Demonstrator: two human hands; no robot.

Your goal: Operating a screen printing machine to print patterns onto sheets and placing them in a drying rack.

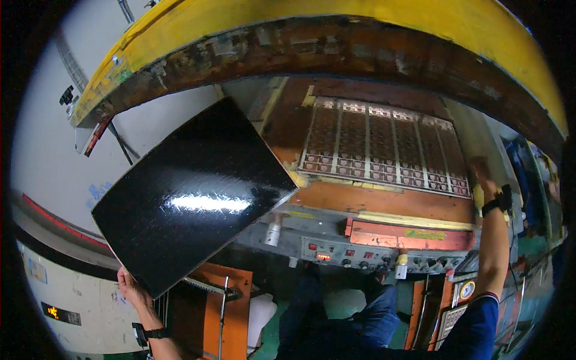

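A glossy black rectangular sheet (198, 192) is tilted in the air at the left, a bright reflection across its surface. My left hand (133, 287) grips it at its lower left corner, fingers closed round the edge. On the orange-brown bed of the machine lies a panel (384, 147) with rows of a repeated copper-coloured pattern. Close by the panel's right edge is my right hand (483, 177), with the arm stretched far out. Its fingers are dark and blurred, so I cannot tell whether they touch the panel or hold anything.
A yellow machine frame (300, 18) with a dark underside arches over the bed. Along the bed's front runs a grey control panel (354, 255) with knobs and a small display. Orange boards (231, 312) stand below at the left. A white cabinet (66, 300) is at the far left.
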